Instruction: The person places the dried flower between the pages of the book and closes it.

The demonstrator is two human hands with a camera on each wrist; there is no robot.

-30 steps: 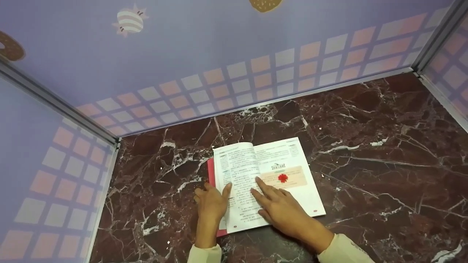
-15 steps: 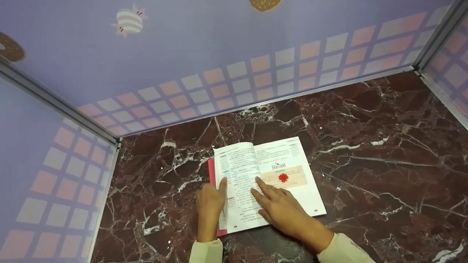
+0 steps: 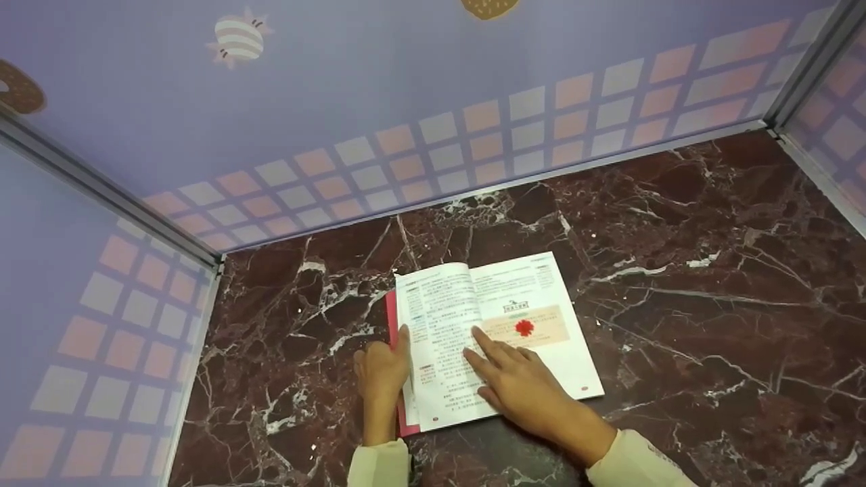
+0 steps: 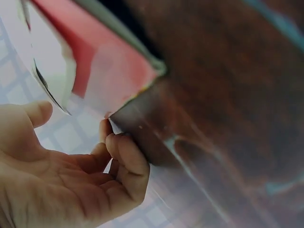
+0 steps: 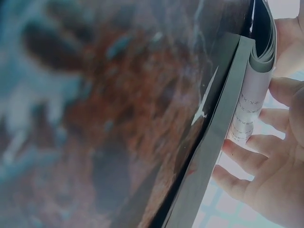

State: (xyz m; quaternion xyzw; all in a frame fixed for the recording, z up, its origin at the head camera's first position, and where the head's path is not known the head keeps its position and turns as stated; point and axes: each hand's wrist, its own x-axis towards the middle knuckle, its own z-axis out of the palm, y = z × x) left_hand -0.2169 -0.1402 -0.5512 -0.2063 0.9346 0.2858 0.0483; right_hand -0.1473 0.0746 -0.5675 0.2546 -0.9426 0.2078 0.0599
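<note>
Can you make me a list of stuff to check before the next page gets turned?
1. Book lies open and flat on the table: ok.
2. Right hand rests with straight fingers on the pages, pinning them: ok.
3. Left hand is at the left page's edge, finger on it: ok.
4. Only one sheet under that finger: cannot tell.
5. Red cover lies flat beneath the pages: ok.
6. Room on the table left of the book: ok.
</note>
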